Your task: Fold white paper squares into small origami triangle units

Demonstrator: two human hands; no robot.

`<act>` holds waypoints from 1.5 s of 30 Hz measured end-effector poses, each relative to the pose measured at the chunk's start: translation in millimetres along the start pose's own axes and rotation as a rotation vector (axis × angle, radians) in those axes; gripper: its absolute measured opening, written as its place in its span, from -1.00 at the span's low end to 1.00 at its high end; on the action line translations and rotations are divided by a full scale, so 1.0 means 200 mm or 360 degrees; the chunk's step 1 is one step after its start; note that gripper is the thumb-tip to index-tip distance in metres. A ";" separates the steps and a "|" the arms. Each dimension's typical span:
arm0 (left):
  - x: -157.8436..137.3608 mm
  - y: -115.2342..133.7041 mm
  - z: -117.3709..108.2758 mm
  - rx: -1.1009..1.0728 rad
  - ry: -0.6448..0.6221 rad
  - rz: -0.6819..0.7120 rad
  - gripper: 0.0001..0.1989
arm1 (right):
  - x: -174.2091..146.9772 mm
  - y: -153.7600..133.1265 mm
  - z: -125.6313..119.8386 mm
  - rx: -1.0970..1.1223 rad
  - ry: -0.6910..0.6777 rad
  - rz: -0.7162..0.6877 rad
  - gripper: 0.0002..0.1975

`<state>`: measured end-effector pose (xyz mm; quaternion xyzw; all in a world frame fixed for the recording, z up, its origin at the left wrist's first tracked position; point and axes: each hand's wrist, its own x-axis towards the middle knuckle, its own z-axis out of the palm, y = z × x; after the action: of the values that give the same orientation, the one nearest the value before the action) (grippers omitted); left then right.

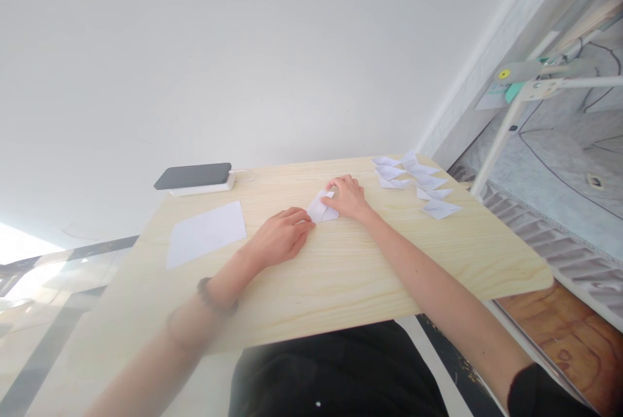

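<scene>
A small folded piece of white paper [321,211] lies on the table between my hands. My left hand [285,235] rests palm down, its closed fingertips gripping the paper's lower left corner. My right hand [349,199] arches over the other side, thumb and fingers pinching the paper near its top and right edge. Part of the folds is hidden under the fingers. Left of my hands lies a flat white sheet of paper [208,233]. Several folded paper boats [423,181] stand grouped at the far right of the table.
At the back left of the light wood table [350,274], a dark phone [195,176] sits on a white block [204,189] with a cable beside it. A white wall rises behind. To the right stands a white metal frame [503,135] by a bed-like surface.
</scene>
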<state>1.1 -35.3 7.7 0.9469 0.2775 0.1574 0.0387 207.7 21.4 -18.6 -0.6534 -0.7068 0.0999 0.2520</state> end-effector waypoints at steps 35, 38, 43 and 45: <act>-0.01 -0.10 0.05 0.0221 0.0186 -0.0645 -0.73 | -0.05 -0.03 0.02 0.0196 -0.0108 -0.0570 -0.79; -0.01 -0.09 0.05 0.0227 0.0145 -0.0633 -0.70 | -0.06 -0.02 0.00 0.0207 -0.0209 -0.0628 -0.68; -0.02 -0.08 0.04 0.0190 0.0158 -0.0607 -0.62 | -0.07 -0.03 -0.02 0.0161 -0.0305 -0.0711 -0.67; -0.02 -0.08 0.04 0.0178 0.0156 -0.0603 -0.61 | -0.07 -0.04 -0.02 0.0181 -0.0306 -0.0730 -0.72</act>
<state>-8.1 -23.3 -3.6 0.8697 0.4606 0.1775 0.0014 203.1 6.5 -15.4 -0.4483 -0.8505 0.1413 0.2360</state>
